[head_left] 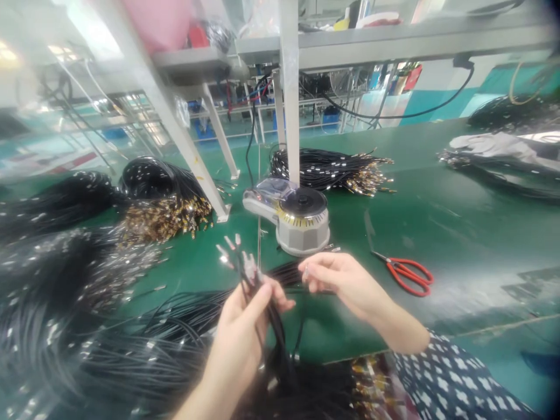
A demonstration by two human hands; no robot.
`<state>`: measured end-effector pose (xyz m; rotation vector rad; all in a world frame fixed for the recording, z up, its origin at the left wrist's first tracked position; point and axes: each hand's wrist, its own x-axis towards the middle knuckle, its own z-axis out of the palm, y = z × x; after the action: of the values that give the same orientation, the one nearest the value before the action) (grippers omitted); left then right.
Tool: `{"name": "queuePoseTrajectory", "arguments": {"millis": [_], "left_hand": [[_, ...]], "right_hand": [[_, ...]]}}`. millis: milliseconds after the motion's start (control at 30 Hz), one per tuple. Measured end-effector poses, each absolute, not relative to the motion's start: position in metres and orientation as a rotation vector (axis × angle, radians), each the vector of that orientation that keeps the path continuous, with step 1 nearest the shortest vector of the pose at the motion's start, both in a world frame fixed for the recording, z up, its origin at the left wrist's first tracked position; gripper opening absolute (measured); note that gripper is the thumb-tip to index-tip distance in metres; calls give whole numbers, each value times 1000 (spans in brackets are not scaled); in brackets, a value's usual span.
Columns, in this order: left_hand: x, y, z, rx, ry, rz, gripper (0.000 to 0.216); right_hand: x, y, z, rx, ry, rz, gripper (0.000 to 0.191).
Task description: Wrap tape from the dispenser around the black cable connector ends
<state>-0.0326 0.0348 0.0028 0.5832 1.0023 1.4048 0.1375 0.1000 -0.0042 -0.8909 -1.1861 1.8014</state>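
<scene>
My left hand [249, 315] is closed around a small bundle of black cables [276, 335], their pale metallic ends sticking up above the fingers. To its right, my right hand [332, 277] pinches a single cable end [306, 270] between thumb and fingertips; a black cable seems to hang below it. Just beyond both hands stands a round grey tape dispenser [303, 230] with a dark disc on top. More black cables [289, 271] lie on the green tabletop between the hands and the dispenser.
Red-handled scissors [409, 275] lie to the right. Heaps of black cables [161, 198] with gold-coloured ends cover the left side, and another cable bundle [332, 169] lies behind the dispenser. A white shelf post [289, 93] rises behind it. White cloth [494, 149] rests on cables at far right.
</scene>
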Motion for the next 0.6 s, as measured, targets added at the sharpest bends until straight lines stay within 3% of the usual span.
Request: {"name": "queuePoseTrajectory", "arguments": {"millis": [133, 300, 600], "left_hand": [[-48, 39, 9, 461, 839, 1228, 22], [-40, 41, 6, 597, 985, 1033, 26], [-33, 42, -1, 711, 1067, 996, 21]], "right_hand": [[138, 102, -10, -866, -1202, 1875, 17], [128, 95, 2, -861, -1358, 1771, 12], [124, 91, 2, -892, -1331, 1701, 19]]}}
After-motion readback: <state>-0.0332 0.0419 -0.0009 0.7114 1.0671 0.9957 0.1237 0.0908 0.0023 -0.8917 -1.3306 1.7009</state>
